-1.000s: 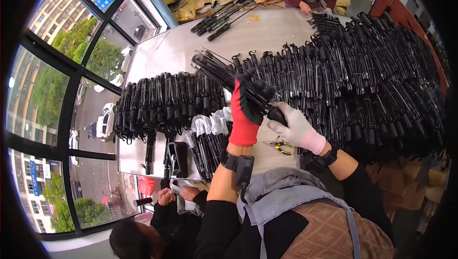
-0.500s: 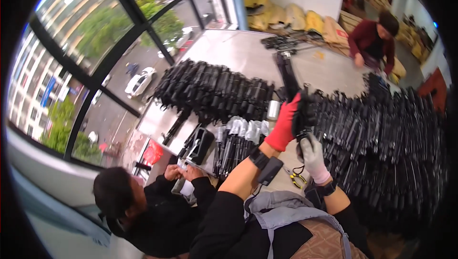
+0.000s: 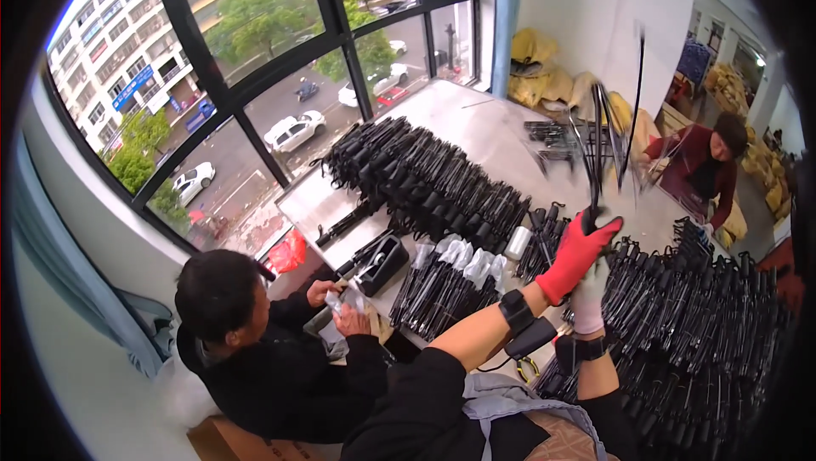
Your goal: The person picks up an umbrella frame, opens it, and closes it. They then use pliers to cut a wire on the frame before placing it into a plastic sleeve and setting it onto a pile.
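A black folding umbrella frame (image 3: 597,147) points up in front of me, its thin metal ribs partly spread and blurred by motion. My left hand (image 3: 580,259), in a red glove, is closed around its lower part, with one finger sticking out to the right. Right below it, my right hand (image 3: 588,298) in a whitish glove is closed on the frame's lower end, which the hands mostly hide. Beneath and right of my hands lie rows of folded black umbrella frames (image 3: 680,316).
Another long pile of umbrella frames (image 3: 425,176) lies left on the table (image 3: 476,121). Frames with white-wrapped ends (image 3: 459,270), a white cylinder (image 3: 517,243), a tape dispenser (image 3: 380,265) and yellow-handled pliers (image 3: 527,369) are nearer. Co-workers sit left (image 3: 280,359) and far right (image 3: 701,164).
The umbrella frame was folded in a dark bundle; its ribs now stand up and fan apart. My left hand has turned, with a finger now out. The view has swung left.
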{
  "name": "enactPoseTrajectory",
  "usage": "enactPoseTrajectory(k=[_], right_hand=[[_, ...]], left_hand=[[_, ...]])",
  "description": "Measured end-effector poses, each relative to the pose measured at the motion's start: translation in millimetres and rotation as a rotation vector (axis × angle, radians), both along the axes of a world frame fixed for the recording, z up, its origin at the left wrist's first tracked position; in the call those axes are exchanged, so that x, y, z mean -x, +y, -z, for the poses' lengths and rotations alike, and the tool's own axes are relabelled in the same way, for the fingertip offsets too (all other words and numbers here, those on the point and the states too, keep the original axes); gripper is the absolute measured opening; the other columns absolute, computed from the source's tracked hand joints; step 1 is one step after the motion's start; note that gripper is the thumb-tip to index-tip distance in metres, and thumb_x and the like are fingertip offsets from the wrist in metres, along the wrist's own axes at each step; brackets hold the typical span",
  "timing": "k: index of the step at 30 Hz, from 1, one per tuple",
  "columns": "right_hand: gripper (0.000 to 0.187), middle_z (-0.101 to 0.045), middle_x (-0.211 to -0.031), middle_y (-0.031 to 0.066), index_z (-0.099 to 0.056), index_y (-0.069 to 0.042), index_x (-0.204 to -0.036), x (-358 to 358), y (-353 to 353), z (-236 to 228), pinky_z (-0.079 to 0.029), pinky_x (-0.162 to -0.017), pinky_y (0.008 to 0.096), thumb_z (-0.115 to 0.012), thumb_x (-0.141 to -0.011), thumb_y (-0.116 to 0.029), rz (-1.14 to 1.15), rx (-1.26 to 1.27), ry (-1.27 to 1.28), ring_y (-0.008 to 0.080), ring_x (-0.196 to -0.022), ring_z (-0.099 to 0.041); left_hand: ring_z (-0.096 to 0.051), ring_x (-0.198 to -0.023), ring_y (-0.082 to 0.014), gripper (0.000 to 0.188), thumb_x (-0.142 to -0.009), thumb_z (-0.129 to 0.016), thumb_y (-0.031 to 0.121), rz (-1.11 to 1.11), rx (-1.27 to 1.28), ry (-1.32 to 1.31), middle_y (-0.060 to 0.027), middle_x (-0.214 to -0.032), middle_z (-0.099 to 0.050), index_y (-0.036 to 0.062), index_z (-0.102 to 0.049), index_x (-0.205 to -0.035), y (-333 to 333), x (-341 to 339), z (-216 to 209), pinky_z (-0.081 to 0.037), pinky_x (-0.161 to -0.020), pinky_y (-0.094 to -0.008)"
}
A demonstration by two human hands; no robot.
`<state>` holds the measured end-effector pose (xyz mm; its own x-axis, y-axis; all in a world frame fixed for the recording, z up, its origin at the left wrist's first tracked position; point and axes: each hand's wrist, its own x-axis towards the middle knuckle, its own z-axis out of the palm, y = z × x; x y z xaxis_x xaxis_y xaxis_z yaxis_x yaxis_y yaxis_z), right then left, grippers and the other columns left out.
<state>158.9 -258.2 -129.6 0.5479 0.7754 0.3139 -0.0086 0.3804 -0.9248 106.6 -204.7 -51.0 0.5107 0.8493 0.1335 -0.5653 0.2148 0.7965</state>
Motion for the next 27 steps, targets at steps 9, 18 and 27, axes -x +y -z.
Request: enactPoseTrajectory(k=[9,18,27], right_hand=[[0.035,-0.062,-0.099,0.0050,-0.052,0.001,-0.128,16,-28,-47,-0.046,-0.074,0.0278,-0.045,-0.102,-0.021,-0.259,0.085,0.093,0.0125,-0.089,-0.058],[0.025,-0.058,-0.079,0.0038,-0.057,0.001,-0.106,-21,-65,-35,-0.041,-0.056,0.0214,-0.049,-0.097,-0.020,-0.154,0.140,-0.225,0.0080,-0.064,-0.053],[0.048,-0.055,-0.065,0.0053,-0.057,0.003,-0.106,-41,-203,-3,-0.034,-0.040,0.0247,-0.054,-0.095,-0.044,-0.352,0.523,0.090,0.0103,-0.043,-0.045]], left_hand=[[-0.057,-0.065,-0.0087,0.026,-0.095,-0.062,0.028,-0.107,-0.086,0.031,-0.0004,-0.075,-0.058,0.0027,-0.060,-0.096,-4,20,3,-0.046,-0.060,-0.0239],[-0.063,-0.093,-0.0166,0.035,-0.095,-0.059,0.026,-0.151,-0.542,0.308,-0.0064,-0.108,-0.066,0.0037,-0.059,-0.121,25,49,17,-0.049,-0.081,-0.0290],[-0.062,-0.094,-0.0232,0.065,-0.089,-0.057,0.057,0.213,0.113,-0.495,-0.0107,-0.108,-0.062,0.0080,-0.046,-0.130,167,80,-68,-0.051,-0.079,-0.0400]])
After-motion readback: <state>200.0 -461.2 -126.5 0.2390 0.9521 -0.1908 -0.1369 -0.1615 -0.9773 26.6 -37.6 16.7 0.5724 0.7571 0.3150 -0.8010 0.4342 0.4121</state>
